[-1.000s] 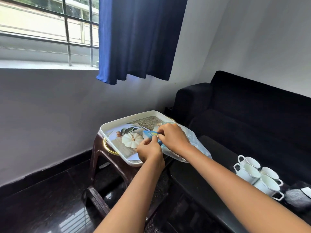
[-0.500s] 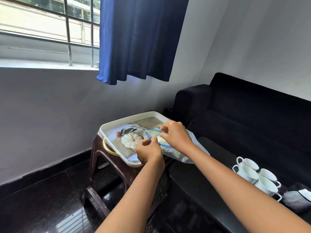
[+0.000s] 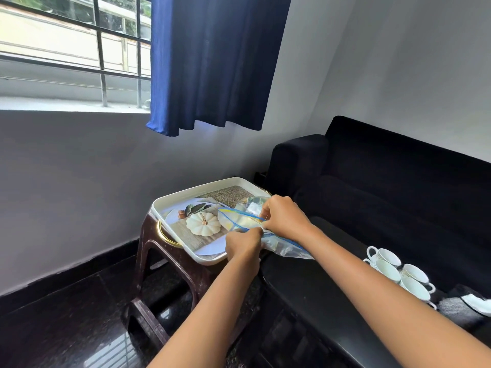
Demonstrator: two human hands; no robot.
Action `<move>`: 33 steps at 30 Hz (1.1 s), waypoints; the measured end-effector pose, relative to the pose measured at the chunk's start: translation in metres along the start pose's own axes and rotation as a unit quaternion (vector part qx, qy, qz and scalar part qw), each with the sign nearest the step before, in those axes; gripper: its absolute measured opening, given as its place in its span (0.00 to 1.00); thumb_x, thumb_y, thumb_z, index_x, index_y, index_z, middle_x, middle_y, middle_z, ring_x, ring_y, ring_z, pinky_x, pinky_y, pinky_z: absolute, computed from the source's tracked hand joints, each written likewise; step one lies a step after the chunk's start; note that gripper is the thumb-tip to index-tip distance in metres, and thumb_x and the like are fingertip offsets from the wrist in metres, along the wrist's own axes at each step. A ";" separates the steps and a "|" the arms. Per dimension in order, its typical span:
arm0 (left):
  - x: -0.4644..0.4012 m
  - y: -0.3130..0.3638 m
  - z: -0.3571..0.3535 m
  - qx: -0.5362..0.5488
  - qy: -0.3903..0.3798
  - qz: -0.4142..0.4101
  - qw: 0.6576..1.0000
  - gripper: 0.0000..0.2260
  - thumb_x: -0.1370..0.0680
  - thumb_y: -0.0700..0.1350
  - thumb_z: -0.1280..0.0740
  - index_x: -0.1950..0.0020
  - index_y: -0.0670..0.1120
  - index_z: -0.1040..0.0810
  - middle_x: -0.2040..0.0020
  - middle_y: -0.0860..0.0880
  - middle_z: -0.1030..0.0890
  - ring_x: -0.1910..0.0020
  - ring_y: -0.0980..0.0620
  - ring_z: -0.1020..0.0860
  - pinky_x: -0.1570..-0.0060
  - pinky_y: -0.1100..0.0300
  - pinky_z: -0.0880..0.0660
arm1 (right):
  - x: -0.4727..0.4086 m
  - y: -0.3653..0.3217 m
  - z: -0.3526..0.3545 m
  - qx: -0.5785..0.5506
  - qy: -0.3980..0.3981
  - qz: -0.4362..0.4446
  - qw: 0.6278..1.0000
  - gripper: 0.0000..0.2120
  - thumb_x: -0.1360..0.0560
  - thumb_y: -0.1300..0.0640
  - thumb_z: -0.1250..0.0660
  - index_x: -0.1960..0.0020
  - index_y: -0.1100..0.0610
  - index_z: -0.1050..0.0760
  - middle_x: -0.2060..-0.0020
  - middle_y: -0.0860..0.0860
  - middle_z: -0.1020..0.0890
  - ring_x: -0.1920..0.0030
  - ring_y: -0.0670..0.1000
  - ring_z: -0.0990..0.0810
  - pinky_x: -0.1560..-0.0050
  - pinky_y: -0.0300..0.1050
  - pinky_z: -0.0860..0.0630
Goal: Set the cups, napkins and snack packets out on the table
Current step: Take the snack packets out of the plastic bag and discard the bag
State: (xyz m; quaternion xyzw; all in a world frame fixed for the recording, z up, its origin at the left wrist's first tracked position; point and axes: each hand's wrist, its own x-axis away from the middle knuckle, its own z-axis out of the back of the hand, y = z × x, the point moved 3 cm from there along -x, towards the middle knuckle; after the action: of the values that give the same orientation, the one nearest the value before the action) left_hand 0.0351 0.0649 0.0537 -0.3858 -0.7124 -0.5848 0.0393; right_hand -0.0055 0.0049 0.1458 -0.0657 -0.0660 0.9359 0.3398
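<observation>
No legible text, labels or numbers anywhere.

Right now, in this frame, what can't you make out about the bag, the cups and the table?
- Clear zip bag: contents blurred behind the plastic, partly covered by the right hand and left hand, head view.
- White cups: four show; insides too small to read.
- Striped cloth: cut off by the right edge.
- Black table: its near end is hidden by the right forearm.
</observation>
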 end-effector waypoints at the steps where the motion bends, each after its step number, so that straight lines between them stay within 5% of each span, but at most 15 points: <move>1: 0.000 0.001 0.001 0.003 0.009 -0.007 1.000 0.05 0.31 0.40 0.32 0.61 0.46 0.27 0.53 0.43 0.17 0.53 0.44 0.18 0.49 0.49 0.23 | 0.000 0.001 0.000 0.008 -0.006 0.001 1.000 0.10 0.31 0.67 0.32 0.54 0.57 0.18 0.53 0.55 0.17 0.51 0.57 0.19 0.51 0.51 0.21; 10: 0.004 0.005 0.003 -0.007 0.044 -0.016 0.999 0.06 0.29 0.42 0.31 0.60 0.47 0.28 0.56 0.46 0.22 0.54 0.43 0.19 0.48 0.45 0.22 | -0.002 0.011 0.009 -0.021 0.093 -0.031 0.995 0.12 0.27 0.66 0.36 0.49 0.55 0.19 0.51 0.54 0.17 0.48 0.57 0.20 0.55 0.48 0.25; 13: 0.014 0.003 -0.002 -0.032 -0.076 0.050 0.995 0.09 0.25 0.49 0.32 0.49 0.46 0.25 0.55 0.49 0.20 0.61 0.51 0.20 0.57 0.49 0.24 | -0.001 0.012 0.007 -0.043 0.082 -0.031 0.995 0.12 0.28 0.66 0.36 0.50 0.54 0.18 0.51 0.54 0.17 0.49 0.56 0.20 0.51 0.50 0.22; 17: 0.026 0.000 -0.015 -0.119 -0.211 0.088 0.966 0.12 0.21 0.54 0.39 0.45 0.48 0.24 0.56 0.54 0.18 0.60 0.55 0.21 0.52 0.50 0.28 | 0.001 0.013 0.007 -0.076 0.041 -0.016 0.996 0.11 0.31 0.65 0.34 0.53 0.54 0.17 0.56 0.53 0.16 0.52 0.55 0.19 0.49 0.51 0.21; 23: 0.020 -0.001 -0.014 -0.072 -0.138 0.045 0.987 0.03 0.25 0.40 0.34 0.58 0.45 0.25 0.59 0.50 0.18 0.69 0.56 0.21 0.49 0.50 0.32 | 0.008 0.025 0.008 0.000 -0.046 -0.016 0.999 0.08 0.31 0.64 0.31 0.54 0.57 0.18 0.53 0.55 0.17 0.51 0.55 0.19 0.48 0.51 0.21; 28: 0.020 0.003 -0.015 -0.058 -0.106 0.036 0.992 0.07 0.27 0.39 0.34 0.50 0.42 0.24 0.64 0.51 0.18 0.78 0.59 0.21 0.47 0.47 0.31 | 0.009 0.026 0.013 0.004 0.038 -0.032 0.999 0.11 0.28 0.66 0.36 0.52 0.56 0.19 0.52 0.55 0.18 0.49 0.58 0.20 0.52 0.51 0.23; 33: 0.020 0.003 -0.009 -0.070 -0.101 0.047 0.991 0.09 0.27 0.41 0.33 0.48 0.42 0.24 0.62 0.51 0.19 0.68 0.55 0.20 0.51 0.48 0.29 | 0.006 0.031 0.018 -0.013 0.138 -0.040 0.990 0.09 0.24 0.61 0.36 0.47 0.55 0.20 0.51 0.55 0.17 0.49 0.57 0.20 0.55 0.49 0.25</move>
State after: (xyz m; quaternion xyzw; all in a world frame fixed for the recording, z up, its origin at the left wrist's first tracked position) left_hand 0.0190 0.0671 0.0691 -0.4778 -0.6510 -0.5889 -0.0331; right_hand -0.0326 -0.0163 0.1577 -0.1961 -0.0328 0.9026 0.3818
